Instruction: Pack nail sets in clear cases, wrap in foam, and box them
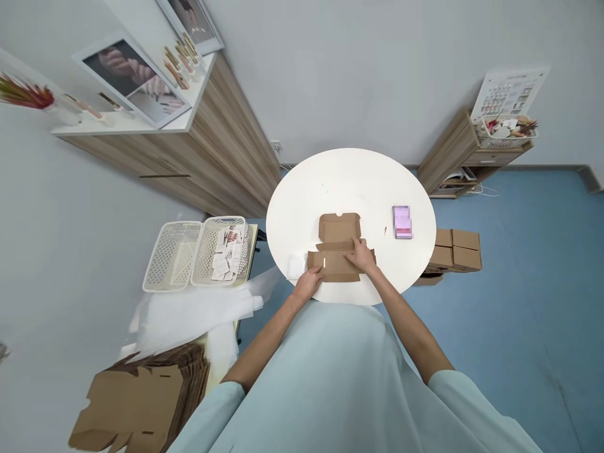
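A brown cardboard mailer box (pixel 340 267), unfolded, lies on the white oval table (pixel 302 195) near its front edge. Its lid panel points away from me, and a small white slot or mark shows on the near panel. My left hand (pixel 307 284) grips the box at its near left corner. On the right side, my right hand (pixel 362 257) has thumb and fingers closed on the box near the fold; part of the side flap is hidden under it. A small white pad or packet (pixel 296 267) sits just left of the box.
A phone with a blurred purple screen (pixel 402 222) lies on the table's right. White baskets (pixel 172 257), one holding small cards, stand at left beside white wrapping sheets (pixel 189 318). Flat cardboard blanks (pixel 132 402) are stacked at lower left; folded boxes (pixel 465 248) are piled at right.
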A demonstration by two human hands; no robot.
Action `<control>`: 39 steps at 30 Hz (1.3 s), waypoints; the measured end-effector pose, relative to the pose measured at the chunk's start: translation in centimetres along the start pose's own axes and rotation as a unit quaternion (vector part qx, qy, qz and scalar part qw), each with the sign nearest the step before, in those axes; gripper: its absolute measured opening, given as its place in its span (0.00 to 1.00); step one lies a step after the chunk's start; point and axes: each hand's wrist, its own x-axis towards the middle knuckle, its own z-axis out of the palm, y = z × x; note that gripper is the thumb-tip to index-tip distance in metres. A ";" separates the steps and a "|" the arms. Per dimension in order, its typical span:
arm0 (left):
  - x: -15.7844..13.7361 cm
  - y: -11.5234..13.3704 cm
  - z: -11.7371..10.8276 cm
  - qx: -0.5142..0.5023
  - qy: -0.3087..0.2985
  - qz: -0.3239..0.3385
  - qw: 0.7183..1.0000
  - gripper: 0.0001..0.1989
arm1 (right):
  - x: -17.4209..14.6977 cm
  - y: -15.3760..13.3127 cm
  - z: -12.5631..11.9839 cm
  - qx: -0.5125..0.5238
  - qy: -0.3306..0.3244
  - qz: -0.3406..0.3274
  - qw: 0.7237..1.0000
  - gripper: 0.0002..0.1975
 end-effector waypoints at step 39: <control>4.0 4.3 -3.5 -0.075 0.099 -0.228 0.966 0.07 | -4.2 2.6 1.8 -0.038 -0.084 -0.077 0.993 0.75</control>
